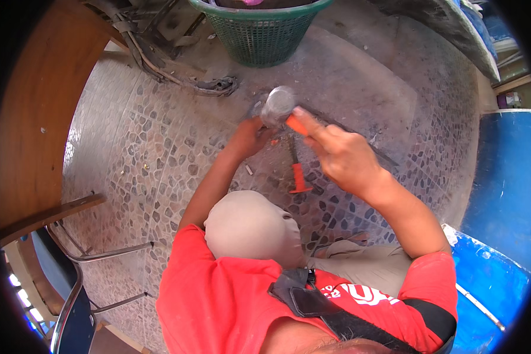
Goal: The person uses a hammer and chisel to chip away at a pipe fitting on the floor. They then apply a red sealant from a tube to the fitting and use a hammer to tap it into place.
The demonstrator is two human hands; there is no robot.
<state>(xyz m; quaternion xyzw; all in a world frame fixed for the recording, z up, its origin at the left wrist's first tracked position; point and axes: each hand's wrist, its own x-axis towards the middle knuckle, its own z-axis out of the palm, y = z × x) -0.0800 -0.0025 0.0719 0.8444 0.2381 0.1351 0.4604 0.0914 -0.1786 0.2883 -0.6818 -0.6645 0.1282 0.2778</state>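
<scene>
Hammer is up in the air over the pebble-pattern tiled floor, grey metal head toward the camera, blurred. Orange grip shows just below the head, running into the right hand. Right hand is wrapped round that orange grip, index finger stretched along it toward the head, forearm coming in from the lower right.

Left hand is lower and further out, down at floor level, just left of the hammer head in the picture. Fingers are curled in, clenched round something small; can't tell what, it's hidden by the hand and the hammer head. Small orange bit shows right beside the fingers, too small to identify.

Screwdriver with dark shaft and orange handle lies on the floor between the two hands, handle end nearest the person, not touched by either hand. Thin dark strip runs across the floor behind the right hand.

Person's knee in grey-beige trousers sits under the left forearm; red shirt and a black strap fill the bottom of the frame.

Green plastic mesh basket stands on the floor at the top, well apart from the hands. Dark scrap parts lie left of it. Metal-legged chair at lower left, wooden panel along the left edge, blue surface on the right
</scene>
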